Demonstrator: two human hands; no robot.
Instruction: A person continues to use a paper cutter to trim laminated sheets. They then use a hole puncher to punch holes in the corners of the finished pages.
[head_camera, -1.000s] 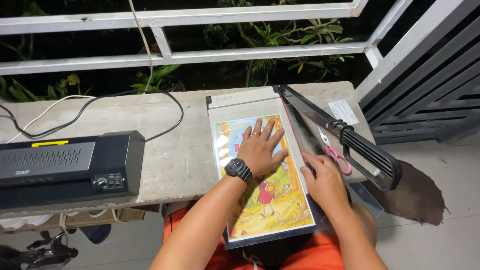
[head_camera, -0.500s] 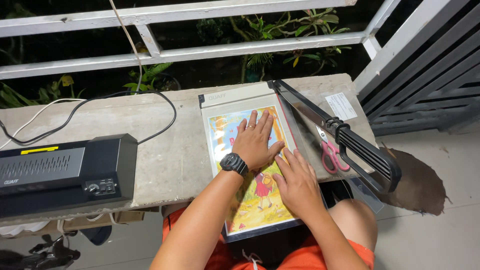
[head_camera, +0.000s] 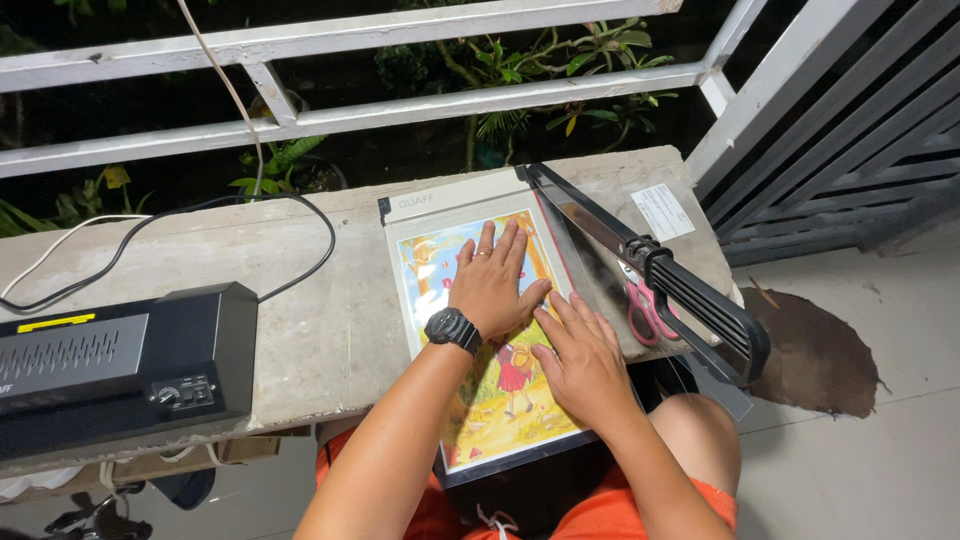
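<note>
Both hands are flat on the picture (head_camera: 480, 390), a colourful laminated sheet with a cartoon scene, lying on the paper cutter (head_camera: 440, 205) at the desk's near edge. The sheet's near end sticks out past the desk (head_camera: 330, 330) over the person's lap.

Left hand (head_camera: 492, 285) is spread wide, palm down on the upper half of the picture, fingers pointing away toward the railing. Black watch (head_camera: 452, 328) on that wrist, ring on one finger. Nothing clamped in it, grip is apart, just pressing on the sheet.

Right hand (head_camera: 583, 362) is the same deal, lower and to the right, open palm down on the sheet near its right edge, fingertips just beside the left hand's thumb. Grip apart there too, nothing grabbed.

The cutter's blade arm (head_camera: 650, 265) is lifted, running diagonally from the far corner out to its black handle on the right, clear of both hands. Pink scissors (head_camera: 640, 310) lie under that arm, just right of the right hand. A small label sheet (head_camera: 662, 210) sits further back on the desk.

Off to the left, well apart from the hands, there's a black laminator (head_camera: 110, 365) with its cable (head_camera: 300, 215) looping across the concrete desk. White railing (head_camera: 400, 100) and plants behind.
</note>
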